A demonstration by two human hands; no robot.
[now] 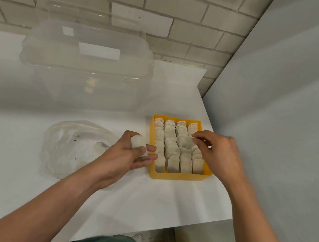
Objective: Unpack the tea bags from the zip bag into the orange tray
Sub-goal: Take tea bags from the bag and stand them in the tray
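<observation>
**A:** Which step is this?

**B:** Placing. The right hand (219,151) pinches one tea bag (186,142) by its top edge between thumb and fingers. It holds the bag low over the right-hand rows of the orange tray (177,176), which sits on the desk (144,200) right of centre.

**A:** And the other hand?

**B:** The left hand (128,153) hovers just left of the tray, fingers curled round a small stack of bags (139,143). I'd judge that's a supply for the right hand.

**A:** How full is the tray?

**B:** Four rows of packed bags (170,154) stand upright from far wall to near wall, so it looks almost full. The zip bag (74,148) lies slack on the desk to the left. It seems close to empty, though I can't be sure through the crumpled plastic.

**A:** What does the next move need?

**B:** Probably finding a gap in a right-hand row and sliding the bag in upright without tipping its neighbours. Then letting go and taking another from the stack.

**A:** Anything else?

**B:** A clear tub (86,70) at the far side, not involved.
</observation>
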